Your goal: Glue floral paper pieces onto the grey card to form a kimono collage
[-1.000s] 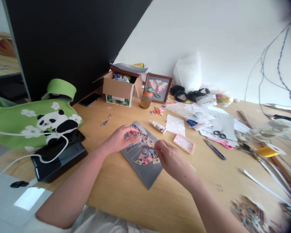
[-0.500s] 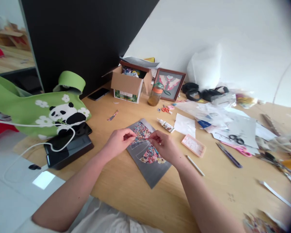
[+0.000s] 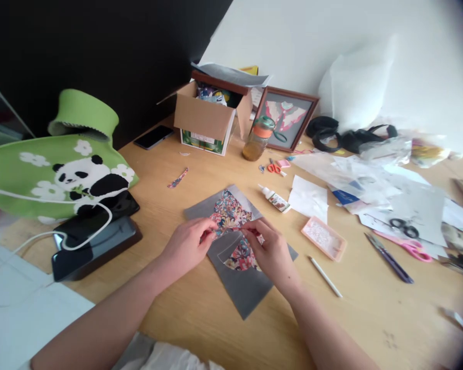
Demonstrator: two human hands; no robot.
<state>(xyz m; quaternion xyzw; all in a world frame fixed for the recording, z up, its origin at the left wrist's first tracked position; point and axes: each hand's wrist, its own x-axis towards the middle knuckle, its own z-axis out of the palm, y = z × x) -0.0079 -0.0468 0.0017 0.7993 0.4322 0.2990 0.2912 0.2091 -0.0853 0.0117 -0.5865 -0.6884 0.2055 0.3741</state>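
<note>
A grey card lies at an angle on the table, with floral fabric pieces on its upper part and another floral piece lower down. Pale drawn outlines show on the card between them. My left hand is closed in a pinch above the card's left side, at one end of a small floral fabric strip. My right hand pinches the strip's other end with thumb and forefinger, partly covering the lower floral piece. Where the strip ends and the fabric behind begins is hard to make out.
Right of the card are a glue bottle, white paper, a pink tray, a white pen and a craft knife. Behind stand a cardboard box, a jar and a picture frame. A panda bag is left.
The view has shifted and come closer to the table. Both hands still pinch the strip, now sitting lower over the drawn outlines, with more of the upper floral fabric showing.
</note>
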